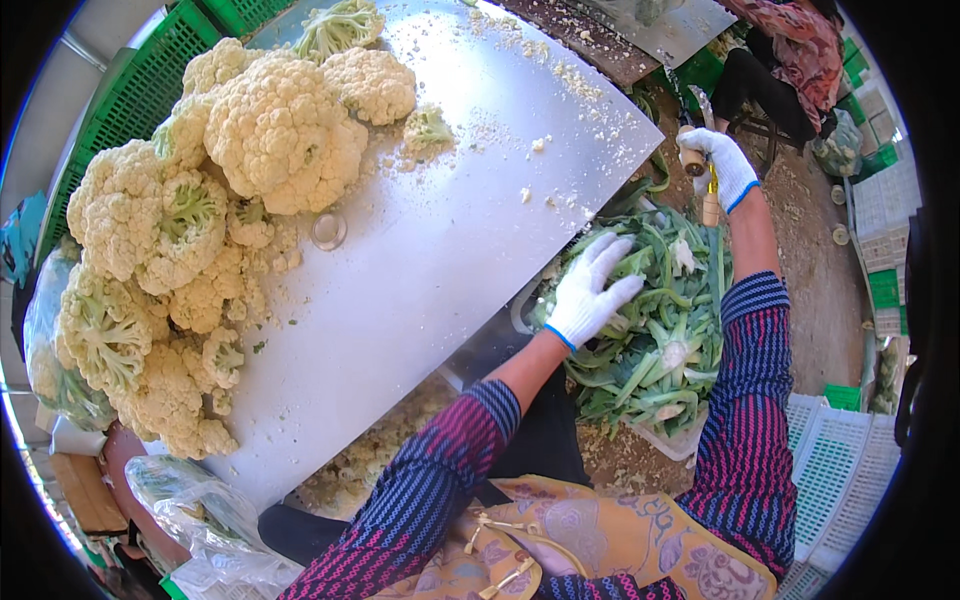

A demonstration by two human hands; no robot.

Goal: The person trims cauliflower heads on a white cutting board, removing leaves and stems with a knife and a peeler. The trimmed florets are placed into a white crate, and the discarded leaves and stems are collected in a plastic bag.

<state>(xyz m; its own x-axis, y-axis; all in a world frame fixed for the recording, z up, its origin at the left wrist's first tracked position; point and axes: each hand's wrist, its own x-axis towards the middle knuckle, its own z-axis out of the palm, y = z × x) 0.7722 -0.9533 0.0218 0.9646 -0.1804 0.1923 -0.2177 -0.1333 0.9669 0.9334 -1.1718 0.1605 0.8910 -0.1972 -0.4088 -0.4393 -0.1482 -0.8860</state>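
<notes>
My left hand (592,291), in a white knit glove with a blue cuff, is spread over a heap of cauliflower leaves (660,337). Its fingers are apart with nothing visible in them; whether they press on the leaves I cannot tell. Past the table corner, my right hand (721,166), gloved alike, grips a wooden-handled knife (691,161) with its blade pointing away from me. A second wooden handle (710,210) sticks out below that hand, its tool partly hidden. Trimmed cauliflower heads (281,127) are piled along the table's left side.
Crumbs dot the metal table (390,300). A white crate (675,442) shows under the leaves. Plastic bags (202,510) stand at lower left, green crates (142,90) behind the pile. Another person (787,67) sits at upper right; white crates (840,465) are stacked at right.
</notes>
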